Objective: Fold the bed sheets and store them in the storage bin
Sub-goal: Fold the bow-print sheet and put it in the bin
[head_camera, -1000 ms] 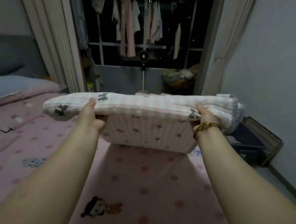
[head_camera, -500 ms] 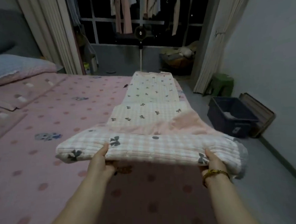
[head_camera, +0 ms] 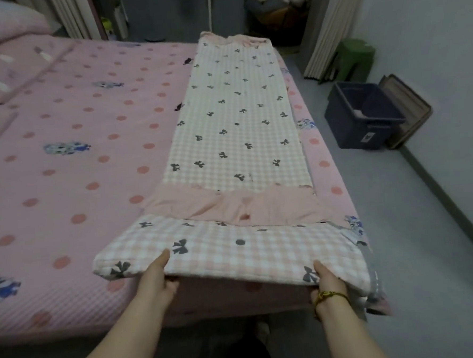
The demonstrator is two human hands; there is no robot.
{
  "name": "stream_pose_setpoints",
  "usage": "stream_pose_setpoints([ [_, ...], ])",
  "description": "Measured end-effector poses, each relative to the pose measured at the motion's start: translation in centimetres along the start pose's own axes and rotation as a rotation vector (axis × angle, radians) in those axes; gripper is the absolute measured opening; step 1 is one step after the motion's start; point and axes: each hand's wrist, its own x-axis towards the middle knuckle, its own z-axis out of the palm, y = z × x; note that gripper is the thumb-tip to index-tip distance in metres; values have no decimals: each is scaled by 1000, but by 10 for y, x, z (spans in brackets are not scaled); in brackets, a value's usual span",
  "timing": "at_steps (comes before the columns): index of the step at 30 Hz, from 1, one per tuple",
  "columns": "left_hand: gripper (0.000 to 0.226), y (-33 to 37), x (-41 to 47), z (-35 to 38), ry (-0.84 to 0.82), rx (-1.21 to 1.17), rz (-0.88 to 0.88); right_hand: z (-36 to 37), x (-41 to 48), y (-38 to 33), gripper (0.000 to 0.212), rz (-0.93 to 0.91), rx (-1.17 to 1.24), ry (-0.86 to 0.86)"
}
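Our left hand (head_camera: 155,280) and right hand (head_camera: 329,282) each grip the near end of the checked bed sheet (head_camera: 234,118), stretched along the bed (head_camera: 76,161). Best to fold with corners level and edges square. The storage bin (head_camera: 361,115) sits open on the floor.

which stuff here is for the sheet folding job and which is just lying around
For the job: sheet, gripped at its near edge by left hand and right hand; bin on the floor.
Lying about: stool, pillow, curtain.
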Motion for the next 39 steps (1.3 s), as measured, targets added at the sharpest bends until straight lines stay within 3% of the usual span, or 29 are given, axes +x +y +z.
stream_pose_setpoints([
  [7, 38, 20, 6, 18, -46, 30, 84, 22, 15, -16, 15, -146, -95, -25],
  [10, 36, 31, 14, 36, -74, 55, 127, 34, 14, -27, 40, -206, -125, -4],
  [15, 34, 55, 35, 72, -33, 139, 209, 61, 26, -60, 42, -312, -155, -19],
  [22, 36, 93, 91, 148, 4, 230, 273, 123, 74, -115, 39, -360, -264, -58],
  [27, 41, 121, 145, 212, 27, 351, 325, 181, 128, -161, 53, -457, -477, -117],
  [29, 48, 122, 169, 226, -8, 530, 362, 202, 148, -168, 52, -550, -674, -212],
  [31, 54, 112, 193, 222, -31, 849, 401, 215, 173, -157, 62, -505, -918, -283],
  [35, 64, 77, 234, 181, -107, 1840, 423, 208, 215, -105, 76, -335, -1778, -292],
  [37, 68, 64, 252, 164, -154, 2101, 356, 200, 224, -84, 73, -267, -1945, -286],
  [39, 70, 54, 260, 153, -171, 2188, 321, 194, 225, -71, 72, -267, -1979, -276],
])
